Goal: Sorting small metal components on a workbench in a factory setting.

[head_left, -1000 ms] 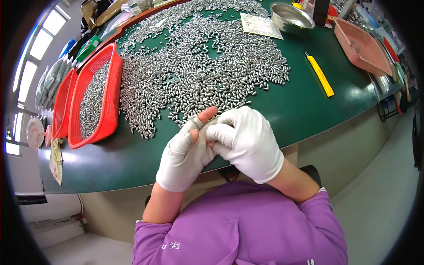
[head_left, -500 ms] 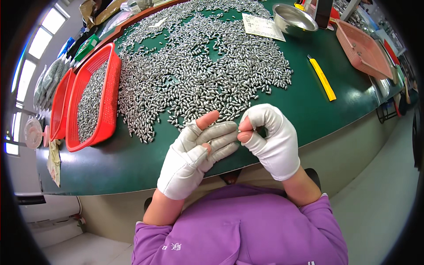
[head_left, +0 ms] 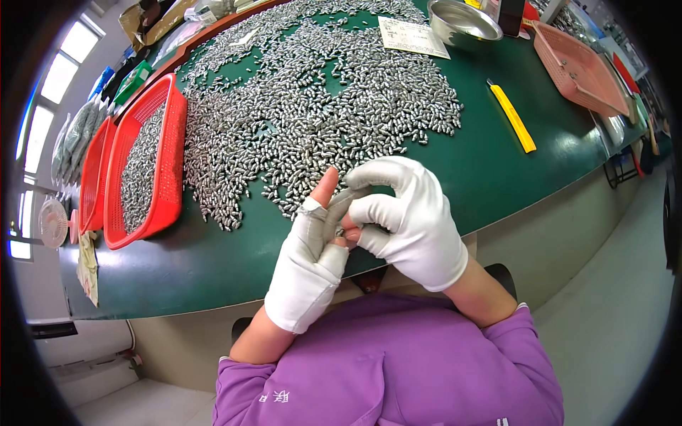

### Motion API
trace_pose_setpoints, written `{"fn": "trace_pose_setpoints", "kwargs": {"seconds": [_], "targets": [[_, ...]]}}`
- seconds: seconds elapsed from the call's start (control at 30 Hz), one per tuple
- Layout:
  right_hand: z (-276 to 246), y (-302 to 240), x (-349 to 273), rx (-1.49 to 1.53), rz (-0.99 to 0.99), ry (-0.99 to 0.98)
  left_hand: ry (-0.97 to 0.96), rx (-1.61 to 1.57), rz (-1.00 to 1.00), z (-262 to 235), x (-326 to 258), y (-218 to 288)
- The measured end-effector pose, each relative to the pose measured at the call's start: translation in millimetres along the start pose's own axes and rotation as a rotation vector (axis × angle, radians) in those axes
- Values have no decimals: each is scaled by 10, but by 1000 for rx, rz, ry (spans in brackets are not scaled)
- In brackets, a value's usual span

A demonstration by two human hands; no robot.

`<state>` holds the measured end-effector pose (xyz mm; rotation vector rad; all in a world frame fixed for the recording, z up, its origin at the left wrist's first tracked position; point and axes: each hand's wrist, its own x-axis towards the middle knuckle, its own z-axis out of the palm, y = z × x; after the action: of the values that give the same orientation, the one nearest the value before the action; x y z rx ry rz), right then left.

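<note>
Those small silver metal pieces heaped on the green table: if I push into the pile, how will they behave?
The small metal pieces look rounded and shiny, so they would probably roll and scatter over the green table. Each seems light, yet likely slippery between gloved fingers.

Sitting on the table (head_left: 497, 163) — two red baskets (head_left: 160, 153), one pink basket (head_left: 579, 67), one steel bowl (head_left: 463, 21), one yellow knife (head_left: 513, 117), countless metal pieces (head_left: 320, 106).
</note>
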<state>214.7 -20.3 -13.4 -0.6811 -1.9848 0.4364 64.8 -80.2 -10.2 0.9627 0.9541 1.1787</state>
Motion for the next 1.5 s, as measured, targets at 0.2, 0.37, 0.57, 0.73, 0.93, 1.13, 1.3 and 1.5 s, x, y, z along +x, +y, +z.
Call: {"fn": "trace_pose_setpoints", "kwargs": {"seconds": [0.2,0.37,0.57,0.73,0.93,1.13,1.3,1.5], "targets": [[6,7,9,58,22,-91,-103,93,9,-51,-5,-34],[-33,31,-57,80,21,-19,-6,-6,-87,-58,10,10],[-103,4,-76,109,78,-49,-36,97,-156,-37,-1,104],[-59,-1,-84,335,143,15,-14,137,-186,-38,4,125],[-76,-24,-132,378,314,15,-55,15,-112,-97,-3,64],[-108,9,-99,390,292,-9,-52,25,-109,-85,11,54],[-112,-26,-61,440,343,-47,9,124,-188,-1,-3,139],[-107,11,-80,495,348,-64,-4,100,-216,-9,-11,140]]}}
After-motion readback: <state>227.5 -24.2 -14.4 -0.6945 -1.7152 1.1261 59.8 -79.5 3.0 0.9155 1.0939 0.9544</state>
